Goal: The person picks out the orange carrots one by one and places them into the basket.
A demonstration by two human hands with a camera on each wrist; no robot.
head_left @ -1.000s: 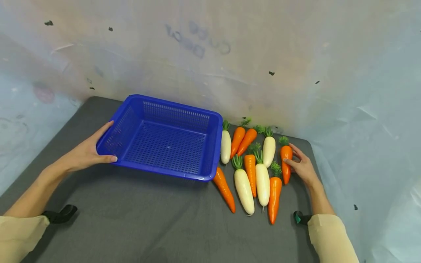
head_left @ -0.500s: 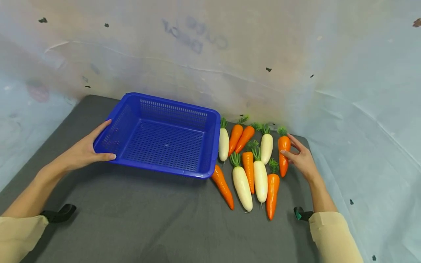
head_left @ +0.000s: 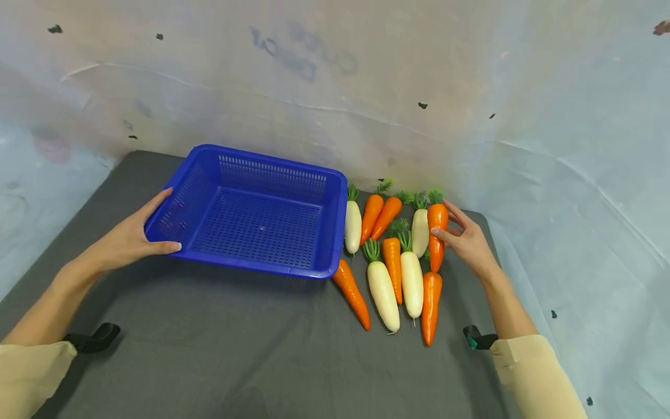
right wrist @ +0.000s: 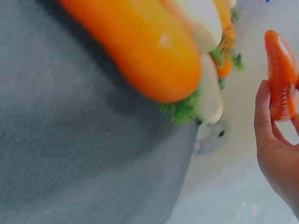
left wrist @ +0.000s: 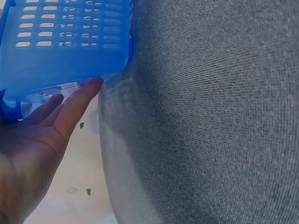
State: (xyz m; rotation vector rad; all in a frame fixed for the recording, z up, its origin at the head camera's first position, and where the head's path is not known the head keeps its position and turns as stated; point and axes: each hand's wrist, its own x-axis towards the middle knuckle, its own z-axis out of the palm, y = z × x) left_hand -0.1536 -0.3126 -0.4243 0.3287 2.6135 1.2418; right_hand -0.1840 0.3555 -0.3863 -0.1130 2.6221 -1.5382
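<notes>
In the head view, a blue slotted plastic basket [head_left: 243, 265] has my left hand [head_left: 125, 238] at its left end, thumb at the front corner and fingers along the outer side. The left wrist view shows those fingers [left wrist: 77, 105] against the basket wall [left wrist: 60, 65]. My right hand [head_left: 466, 238] pinches an orange carrot [head_left: 437, 235] with a green top between thumb and fingers. That carrot is lifted off the table in the right wrist view, where the carrot [right wrist: 281, 74] stands apart from the others. It partly covers a white radish [head_left: 419, 233] in the head view.
Right of the basket lie more white radishes [head_left: 384, 294] and carrots [head_left: 431, 308], some close together. One carrot [head_left: 353, 297] has its upper end by the basket's front right corner. The grey table [head_left: 235, 349] meets a pale sheet [head_left: 314, 116] behind.
My right hand has picked up the rightmost carrot and moved it left, over toward the white radish and the carrot below. The left hand stays at the basket; the view has shifted slightly.
</notes>
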